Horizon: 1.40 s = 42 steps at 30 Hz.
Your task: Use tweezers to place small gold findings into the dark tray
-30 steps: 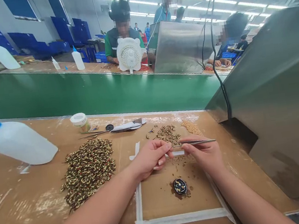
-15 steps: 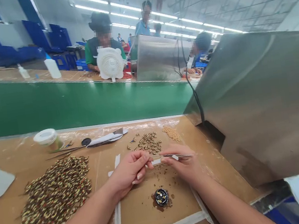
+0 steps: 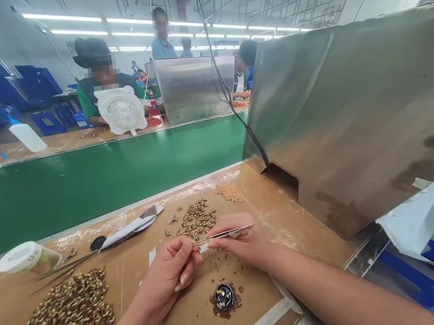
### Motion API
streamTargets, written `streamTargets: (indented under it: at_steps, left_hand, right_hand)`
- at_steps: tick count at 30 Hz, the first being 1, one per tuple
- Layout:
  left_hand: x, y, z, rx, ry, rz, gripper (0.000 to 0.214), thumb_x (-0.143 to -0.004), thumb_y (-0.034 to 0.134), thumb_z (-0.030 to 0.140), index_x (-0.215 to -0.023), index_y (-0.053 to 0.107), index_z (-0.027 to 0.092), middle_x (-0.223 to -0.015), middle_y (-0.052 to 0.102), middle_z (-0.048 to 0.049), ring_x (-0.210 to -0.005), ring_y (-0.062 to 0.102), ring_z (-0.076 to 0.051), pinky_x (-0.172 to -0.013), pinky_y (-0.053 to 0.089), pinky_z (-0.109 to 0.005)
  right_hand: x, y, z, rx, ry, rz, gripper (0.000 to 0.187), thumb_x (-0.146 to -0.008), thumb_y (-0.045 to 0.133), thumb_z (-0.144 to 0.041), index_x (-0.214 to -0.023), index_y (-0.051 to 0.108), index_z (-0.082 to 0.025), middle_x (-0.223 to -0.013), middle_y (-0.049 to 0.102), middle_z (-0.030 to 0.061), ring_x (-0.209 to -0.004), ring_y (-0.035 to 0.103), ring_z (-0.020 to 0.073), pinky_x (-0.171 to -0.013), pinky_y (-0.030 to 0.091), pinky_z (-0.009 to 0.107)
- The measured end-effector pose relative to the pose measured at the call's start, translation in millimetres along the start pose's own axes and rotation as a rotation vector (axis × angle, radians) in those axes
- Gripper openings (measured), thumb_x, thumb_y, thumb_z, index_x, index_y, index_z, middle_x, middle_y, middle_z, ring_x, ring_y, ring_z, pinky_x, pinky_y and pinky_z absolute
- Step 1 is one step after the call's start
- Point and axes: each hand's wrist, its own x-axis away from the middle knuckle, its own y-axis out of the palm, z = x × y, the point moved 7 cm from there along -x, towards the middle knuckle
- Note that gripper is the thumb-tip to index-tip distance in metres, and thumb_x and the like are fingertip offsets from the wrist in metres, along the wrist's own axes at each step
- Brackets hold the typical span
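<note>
My right hand (image 3: 242, 242) is closed around a pair of thin metal tweezers (image 3: 227, 232), held nearly level with the tips pointing left. Those tips reach the fingertips of my left hand (image 3: 175, 268), whose thumb and forefinger are pinched together. Whatever small piece lies between them is too tiny to name. Below both hands, a small round black dish (image 3: 224, 297) with dark liquid and several little light pieces stands on the brown work surface, amid dark wet stains. Just beyond my hands lies a small heap of brown-and-yellow pieces (image 3: 197, 219).
A large pile of similar pieces (image 3: 58, 324) covers the left side. Tan beads (image 3: 229, 194) lie at the back. A white-lidded tub (image 3: 26, 256) and wrapped scissors-like tool (image 3: 130, 231) stand left. A big metal panel (image 3: 355, 111) rises right. Co-workers sit beyond the green strip (image 3: 121, 170).
The view has turned to the right, so the scene sits further left and tilted. My hands stay together, with the tweezer tips now right at my left fingertips.
</note>
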Motion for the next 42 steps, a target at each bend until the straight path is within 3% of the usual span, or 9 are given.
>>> streamTargets:
  at_steps: [6, 12, 15, 18, 22, 25, 27, 31, 42]
  left_hand:
    - [0.9, 0.2, 0.1, 0.003, 0.002, -0.006, 0.054, -0.082, 0.084, 0.067, -0.074, 0.066, 0.016, -0.041, 0.043, 0.0088, -0.036, 0.023, -0.003, -0.039, 0.017, -0.016]
    - [1.4, -0.2, -2.7, -0.033, 0.020, 0.018, 0.055, -0.081, 0.083, 0.068, -0.079, 0.069, 0.015, -0.044, 0.050, 0.0066, -0.034, 0.026, -0.003, -0.038, 0.017, -0.017]
    - [0.1, -1.8, -2.7, -0.093, 0.010, 0.051, 0.069, -0.078, 0.074, 0.081, -0.100, 0.074, 0.015, -0.073, 0.074, -0.0054, -0.036, 0.036, -0.005, -0.036, 0.020, -0.019]
    - [5.1, -8.8, 17.6, -0.379, 0.031, 0.121, 0.078, -0.085, 0.053, 0.088, -0.110, 0.074, 0.017, -0.101, 0.080, -0.0145, -0.046, 0.052, -0.013, -0.040, 0.033, -0.025]
    - [38.8, -38.7, 86.3, -1.315, 0.101, 0.471, 0.040, -0.096, 0.059, 0.059, -0.103, 0.078, 0.025, -0.099, 0.081, -0.0087, -0.078, 0.068, -0.026, -0.064, 0.043, -0.033]
    - [76.0, -84.6, 120.6, -1.654, -0.191, 0.757, 0.030, -0.103, 0.049, 0.039, -0.104, 0.077, 0.030, -0.111, 0.081, -0.0055, -0.093, 0.072, -0.031, -0.067, 0.040, -0.035]
    - [95.6, -115.8, 126.2, -1.703, -0.418, 0.814, 0.029, -0.101, 0.050, 0.034, -0.106, 0.078, 0.030, -0.113, 0.081, -0.0070, -0.095, 0.073, -0.033, -0.068, 0.041, -0.037]
    - [108.2, -148.9, 123.0, -1.684, -0.503, 0.786, 0.029, -0.099, 0.052, 0.034, -0.110, 0.078, 0.030, -0.122, 0.079, -0.0083, -0.105, 0.072, -0.034, -0.073, 0.044, -0.038]
    - [98.4, -154.7, 116.8, -1.668, -0.404, 0.757, 0.021, -0.097, 0.056, 0.038, -0.093, 0.074, 0.028, -0.104, 0.081, -0.0090, -0.095, 0.073, -0.034, -0.067, 0.039, -0.036]
  right_hand:
    - [-0.2, 1.2, -8.0, 0.013, -0.082, 0.011, 0.026, -0.099, 0.075, -0.044, -0.092, 0.083, -0.020, -0.071, 0.075, 0.0037, -0.061, 0.064, 0.0146, -0.058, 0.050, 0.029]
    - [-1.0, 2.1, -8.4, -0.035, 0.030, 0.020, 0.022, -0.097, 0.076, -0.039, -0.086, 0.082, -0.020, -0.070, 0.075, 0.0030, -0.062, 0.064, 0.0151, -0.058, 0.049, 0.028]
    - [-0.3, 1.0, -4.1, -0.058, 0.122, 0.026, 0.020, -0.097, 0.075, -0.033, -0.083, 0.080, -0.020, -0.067, 0.073, 0.0016, -0.059, 0.064, 0.0148, -0.059, 0.049, 0.027]
    - [1.5, -2.5, 4.0, -0.079, 0.184, 0.044, 0.022, -0.098, 0.071, -0.034, -0.081, 0.076, -0.020, -0.061, 0.068, -0.0010, -0.055, 0.062, 0.0143, -0.057, 0.049, 0.026]
    - [4.8, -5.2, 17.5, -0.106, 0.234, 0.055, 0.031, -0.101, 0.067, -0.041, -0.078, 0.070, -0.020, -0.062, 0.065, -0.0009, -0.057, 0.062, 0.0147, -0.058, 0.049, 0.027]
    - [7.2, -1.4, 26.3, -0.192, 0.278, 0.029, 0.035, -0.103, 0.064, -0.048, -0.081, 0.067, -0.021, -0.064, 0.065, -0.0005, -0.057, 0.063, 0.0151, -0.058, 0.050, 0.027]
    - [8.4, 0.9, 29.7, -0.269, 0.307, 0.025, 0.037, -0.103, 0.063, -0.052, -0.083, 0.064, -0.021, -0.065, 0.064, -0.0007, -0.056, 0.064, 0.0151, -0.057, 0.050, 0.027]
    - [8.9, 3.2, 29.5, -0.340, 0.338, 0.015, 0.040, -0.103, 0.063, -0.055, -0.084, 0.062, -0.020, -0.071, 0.064, 0.0000, -0.058, 0.065, 0.0150, -0.058, 0.052, 0.027]
    - [8.5, 7.8, 19.9, -0.211, 0.292, -0.098, 0.046, -0.105, 0.058, -0.056, -0.077, 0.061, -0.019, -0.071, 0.062, 0.0011, -0.062, 0.062, 0.0148, -0.059, 0.051, 0.028]
